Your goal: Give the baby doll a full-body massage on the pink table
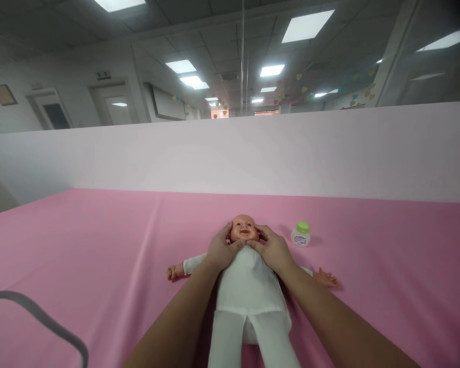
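Observation:
A baby doll (249, 291) with a white cloth body lies on its back on the pink sheet (107, 235), its head toward the far wall and its arms spread. My left hand (223, 248) cups the left side of the doll's head (244, 223), thumb at the chin. On the other side my right hand (273, 249) cups the head in the same way, its thumb meeting the left one under the chin. Fingertips of both hands are partly hidden beside the head. To the right of the head stands a small clear jar with a green lid (302, 228), touched by neither hand.
A low white wall (230, 158) runs along the far edge of the pink surface, with glass above it. At the lower left a grey cable or strap (42, 313) curves into view. Doors and ceiling lights show beyond the glass.

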The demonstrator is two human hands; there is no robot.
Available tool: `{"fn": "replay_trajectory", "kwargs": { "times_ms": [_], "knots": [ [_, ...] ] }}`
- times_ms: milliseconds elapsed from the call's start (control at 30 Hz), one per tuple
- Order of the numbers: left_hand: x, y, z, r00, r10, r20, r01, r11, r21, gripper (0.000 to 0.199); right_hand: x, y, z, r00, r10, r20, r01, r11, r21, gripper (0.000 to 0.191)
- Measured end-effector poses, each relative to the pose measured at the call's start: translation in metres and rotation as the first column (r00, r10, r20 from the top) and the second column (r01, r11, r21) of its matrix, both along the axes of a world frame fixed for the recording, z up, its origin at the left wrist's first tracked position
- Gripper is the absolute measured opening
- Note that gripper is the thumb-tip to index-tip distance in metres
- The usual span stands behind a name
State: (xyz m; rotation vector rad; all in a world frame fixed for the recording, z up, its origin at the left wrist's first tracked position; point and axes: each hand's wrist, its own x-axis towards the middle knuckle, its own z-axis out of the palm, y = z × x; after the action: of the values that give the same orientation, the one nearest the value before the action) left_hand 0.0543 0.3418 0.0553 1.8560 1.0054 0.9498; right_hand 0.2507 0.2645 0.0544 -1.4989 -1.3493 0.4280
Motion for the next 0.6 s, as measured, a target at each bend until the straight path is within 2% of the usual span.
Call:
{"fn": "replay_trajectory", "kwargs": {
  "times_ms": [133,367,600],
  "knots": [
    [-0.001,-0.001,0.002,1.000,-0.002,-0.021,0.002,1.000,0.000,0.087,0.002,0.002,-0.003,1.000,0.015,-0.018,-0.014,1.000,0.028,0.054],
    [-0.001,-0.002,0.003,1.000,0.016,-0.026,-0.016,1.000,-0.012,0.090,0.005,0.003,-0.003,0.993,0.072,-0.090,-0.069,0.997,0.036,0.058],
    [-0.006,0.000,0.005,0.997,-0.029,0.070,0.033,0.998,-0.049,0.082,0.012,0.005,-0.003,0.993,0.090,-0.075,-0.090,0.996,0.006,0.043]
  ]
}}
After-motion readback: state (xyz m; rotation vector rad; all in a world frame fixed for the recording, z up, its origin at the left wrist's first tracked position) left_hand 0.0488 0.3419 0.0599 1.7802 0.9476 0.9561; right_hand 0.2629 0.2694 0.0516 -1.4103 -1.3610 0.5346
